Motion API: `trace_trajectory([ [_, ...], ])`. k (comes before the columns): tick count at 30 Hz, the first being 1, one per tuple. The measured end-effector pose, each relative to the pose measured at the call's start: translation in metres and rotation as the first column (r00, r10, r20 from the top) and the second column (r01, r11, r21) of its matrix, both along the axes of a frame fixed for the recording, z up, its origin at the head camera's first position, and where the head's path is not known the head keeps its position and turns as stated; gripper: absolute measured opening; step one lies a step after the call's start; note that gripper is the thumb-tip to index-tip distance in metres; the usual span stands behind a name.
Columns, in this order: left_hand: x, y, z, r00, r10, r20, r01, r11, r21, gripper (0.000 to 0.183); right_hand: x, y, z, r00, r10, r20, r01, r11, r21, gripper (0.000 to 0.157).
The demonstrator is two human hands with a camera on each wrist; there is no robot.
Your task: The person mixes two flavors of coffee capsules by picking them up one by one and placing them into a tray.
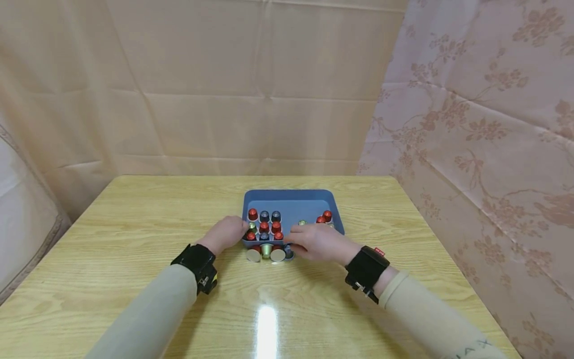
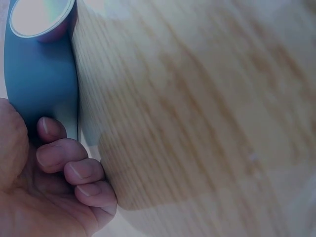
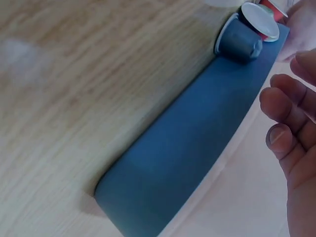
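A blue tray (image 1: 291, 195) holds coffee capsules, mostly upside down. At its left part stands a block of red, dark and green capsules (image 1: 264, 227). My left hand (image 1: 227, 232) grips the tray's left side near the front corner, fingers curled against the wall (image 2: 44, 79) in the left wrist view. My right hand (image 1: 320, 243) hovers at the front rim with loosely bent fingers, nothing visible in them. Just below those fingers is a dark capsule (image 3: 239, 42), lying against the tray's front wall. Beside it lie a white-lidded capsule (image 1: 277, 255) and a gold-green capsule (image 1: 266, 251).
More red capsules (image 1: 327, 216) stand in the tray's right part, partly hidden behind my right hand. Another white-lidded capsule (image 1: 253, 255) lies at the front left. The wooden table (image 1: 148, 224) runs back to a beige curtain (image 1: 246, 99); floral fabric (image 1: 484, 124) hangs at the right.
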State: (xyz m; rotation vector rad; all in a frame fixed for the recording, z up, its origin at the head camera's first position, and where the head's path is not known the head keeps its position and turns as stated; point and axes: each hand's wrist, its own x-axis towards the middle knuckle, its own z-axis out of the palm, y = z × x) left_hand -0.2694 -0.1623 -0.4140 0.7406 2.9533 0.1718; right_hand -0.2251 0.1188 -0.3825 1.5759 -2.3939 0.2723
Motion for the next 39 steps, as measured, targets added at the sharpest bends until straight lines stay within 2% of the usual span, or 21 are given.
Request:
trace_trajectory([
  [5,0.0,-0.001,0.0,0.999,-0.028,-0.025,0.027,0.999,-0.03,0.024,0.005,0.0,-0.002,0.999,0.0,0.054,-0.002,0.999,0.035,0.017],
  [10,0.0,0.001,0.002,0.998,0.052,0.034,-0.053,0.998,0.043,0.027,0.006,0.0,-0.008,0.996,-0.06,0.071,0.053,0.993,0.104,0.019],
  [15,0.0,0.002,0.002,0.988,0.123,0.092,-0.131,0.987,0.091,0.031,0.006,-0.001,-0.013,0.991,-0.093,0.098,0.082,0.991,0.109,0.016],
  [20,0.0,0.003,0.002,0.977,0.168,0.134,-0.184,0.976,0.12,0.033,0.006,-0.001,-0.012,0.982,-0.121,0.146,0.103,0.987,0.126,0.012],
  [22,0.0,0.003,0.002,0.979,0.16,0.125,-0.174,0.978,0.115,0.032,0.006,-0.001,-0.012,0.974,-0.134,0.181,0.11,0.984,0.137,0.012],
  [25,0.0,0.002,0.002,0.989,0.116,0.088,-0.122,0.99,0.073,0.029,0.006,-0.001,-0.011,0.961,-0.148,0.233,0.115,0.982,0.147,0.012],
  [30,0.001,0.001,0.0,0.993,0.094,0.077,-0.099,0.993,0.064,0.028,0.005,0.0,-0.012,0.938,-0.16,0.307,0.114,0.98,0.162,0.012],
  [33,0.001,0.0,0.0,1.0,0.023,0.022,-0.023,1.0,-0.003,0.024,0.004,0.0,-0.012,0.93,-0.162,0.331,0.107,0.978,0.178,0.012],
  [36,0.001,-0.001,0.0,0.999,-0.046,-0.03,0.044,0.996,-0.074,0.021,0.003,0.001,-0.013,0.924,-0.161,0.348,0.102,0.978,0.182,0.015],
  [39,0.001,0.0,0.0,1.0,0.018,0.019,-0.018,1.0,-0.002,0.025,0.003,0.002,-0.014,0.918,-0.176,0.355,0.115,0.976,0.186,0.019],
])
